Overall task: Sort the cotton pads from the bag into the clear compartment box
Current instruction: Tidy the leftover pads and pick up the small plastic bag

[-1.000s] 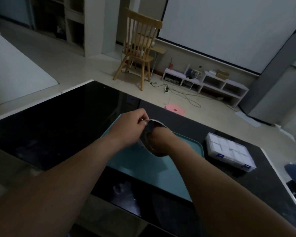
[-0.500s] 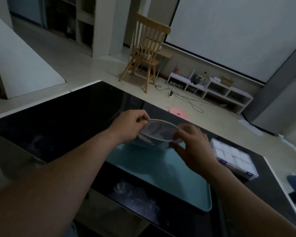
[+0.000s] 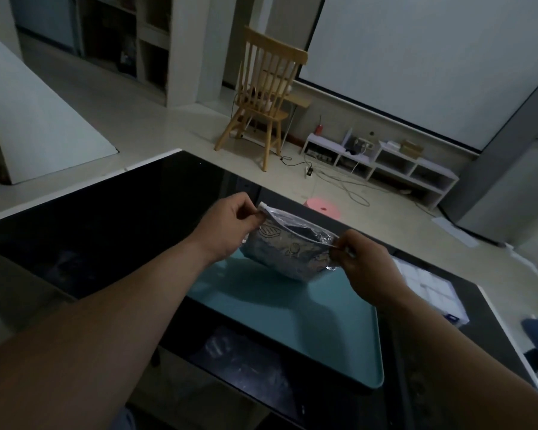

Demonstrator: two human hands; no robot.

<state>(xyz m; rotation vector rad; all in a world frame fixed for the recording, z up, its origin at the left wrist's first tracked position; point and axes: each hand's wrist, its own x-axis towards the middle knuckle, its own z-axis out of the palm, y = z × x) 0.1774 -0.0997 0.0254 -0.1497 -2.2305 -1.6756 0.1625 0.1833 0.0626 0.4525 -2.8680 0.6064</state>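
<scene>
Head view: the bag (image 3: pixel 292 252) hangs above the teal tray (image 3: pixel 292 330), its mouth stretched between 2 hands. The left hand (image 3: pixel 230 225) pinches one end of the rim and the right hand (image 3: pixel 367 268) the other, fingers curled on the film. The clear compartment box (image 3: pixel 429 287) sits on the dark surface (image 3: pixel 106 228), right of the tray. The bag looks light, thin and slippery, so its stiffer rim seems the best hold.
</scene>
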